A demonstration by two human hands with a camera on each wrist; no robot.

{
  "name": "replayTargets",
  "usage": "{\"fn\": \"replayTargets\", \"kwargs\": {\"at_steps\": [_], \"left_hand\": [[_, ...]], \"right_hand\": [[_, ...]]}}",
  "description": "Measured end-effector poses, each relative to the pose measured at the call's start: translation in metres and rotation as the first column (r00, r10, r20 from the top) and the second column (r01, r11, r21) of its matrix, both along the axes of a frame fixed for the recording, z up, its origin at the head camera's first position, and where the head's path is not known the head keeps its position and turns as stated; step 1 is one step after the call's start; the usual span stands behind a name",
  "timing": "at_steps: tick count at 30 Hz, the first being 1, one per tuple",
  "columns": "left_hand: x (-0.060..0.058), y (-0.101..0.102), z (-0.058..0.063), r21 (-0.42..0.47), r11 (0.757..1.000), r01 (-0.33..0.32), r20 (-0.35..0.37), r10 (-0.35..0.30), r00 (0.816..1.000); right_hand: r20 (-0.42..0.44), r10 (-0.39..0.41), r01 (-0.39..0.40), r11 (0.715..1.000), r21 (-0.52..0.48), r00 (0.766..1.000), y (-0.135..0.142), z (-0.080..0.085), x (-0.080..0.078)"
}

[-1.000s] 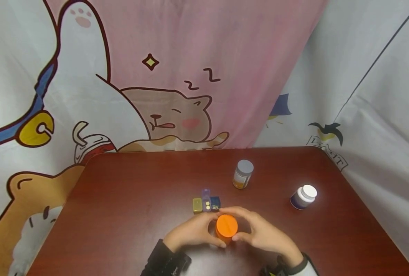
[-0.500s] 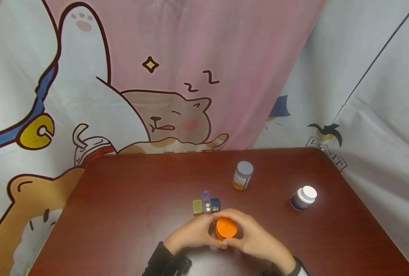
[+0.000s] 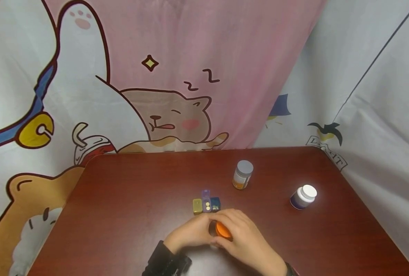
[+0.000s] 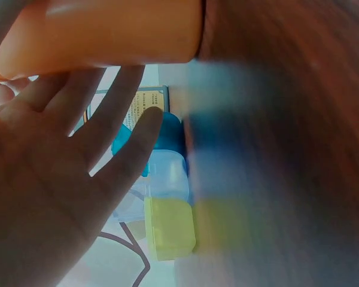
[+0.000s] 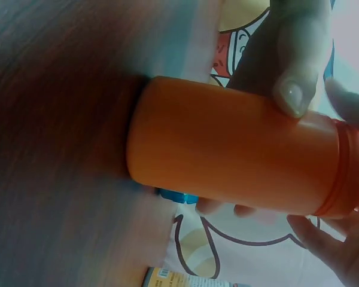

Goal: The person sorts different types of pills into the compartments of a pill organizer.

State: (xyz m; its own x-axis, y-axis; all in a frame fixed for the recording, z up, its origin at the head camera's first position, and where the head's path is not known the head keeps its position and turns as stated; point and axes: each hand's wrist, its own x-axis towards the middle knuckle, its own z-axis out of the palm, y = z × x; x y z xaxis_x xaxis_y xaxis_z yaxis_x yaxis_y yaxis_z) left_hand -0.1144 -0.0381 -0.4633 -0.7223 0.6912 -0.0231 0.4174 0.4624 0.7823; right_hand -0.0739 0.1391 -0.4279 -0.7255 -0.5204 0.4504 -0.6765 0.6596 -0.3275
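Note:
Upright near the front of the table, an orange pill bottle (image 3: 223, 230) with an orange screw cap is partly covered by both hands. My left hand (image 3: 190, 232) holds the bottle's body from the left; its thumb presses the side in the right wrist view, where the bottle (image 5: 233, 146) shows almost whole. My right hand (image 3: 244, 239) grips around the cap, hiding its right part. Just beyond the hands lies a small pill organizer (image 3: 197, 206) with yellow, purple and blue compartments. The purple lid stands up, and pale tablets show inside that compartment.
A grey-capped bottle (image 3: 243, 174) stands farther back, right of the organizer. A white-capped bottle (image 3: 304, 196) with a dark label stands at the right. Behind the brown table (image 3: 139, 184) hangs a printed cartoon curtain (image 3: 253, 69).
My right hand has turned round the cap and shifted left, covering more of it. My left hand has stayed on the bottle. The organizer and other bottles have not moved.

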Motion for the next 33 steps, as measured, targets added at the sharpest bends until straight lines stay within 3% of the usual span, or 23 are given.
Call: {"fn": "replayTargets", "kwargs": {"at_steps": [3, 8, 12, 16, 23, 28, 33], "left_hand": [[-0.001, 0.0, -0.001, -0.012, 1.0, 0.001, -0.006, -0.001, 1.0], [-0.003, 0.002, -0.002, 0.014, 1.0, 0.018, 0.0, -0.018, 1.0], [-0.003, 0.002, -0.002, 0.012, 1.0, 0.007, 0.018, -0.007, 1.0], [-0.002, 0.002, -0.001, 0.0, 1.0, -0.009, 0.031, 0.009, 0.999], [-0.001, 0.001, 0.0, 0.0, 1.0, -0.011, 0.03, 0.011, 0.999], [-0.001, 0.0, -0.001, -0.011, 1.0, -0.011, 0.016, 0.011, 1.0], [-0.002, 0.0, 0.0, -0.005, 1.0, -0.029, 0.001, 0.029, 1.0]], "right_hand": [[0.137, 0.03, -0.027, 0.999, -0.029, 0.99, 0.008, 0.0, -0.002], [0.371, 0.13, -0.088, 0.988, -0.128, 0.92, 0.032, 0.001, -0.011], [0.428, 0.177, -0.102, 0.976, -0.193, 0.886, 0.048, -0.004, -0.022], [0.431, 0.203, -0.11, 0.967, -0.231, 0.879, 0.054, -0.007, -0.027], [0.427, 0.244, -0.139, 0.955, -0.262, 0.871, 0.046, -0.007, -0.024], [0.383, 0.269, -0.173, 0.948, -0.267, 0.884, 0.036, -0.009, -0.019], [0.337, 0.198, -0.106, 0.957, -0.271, 0.92, 0.022, -0.008, -0.015]]}}
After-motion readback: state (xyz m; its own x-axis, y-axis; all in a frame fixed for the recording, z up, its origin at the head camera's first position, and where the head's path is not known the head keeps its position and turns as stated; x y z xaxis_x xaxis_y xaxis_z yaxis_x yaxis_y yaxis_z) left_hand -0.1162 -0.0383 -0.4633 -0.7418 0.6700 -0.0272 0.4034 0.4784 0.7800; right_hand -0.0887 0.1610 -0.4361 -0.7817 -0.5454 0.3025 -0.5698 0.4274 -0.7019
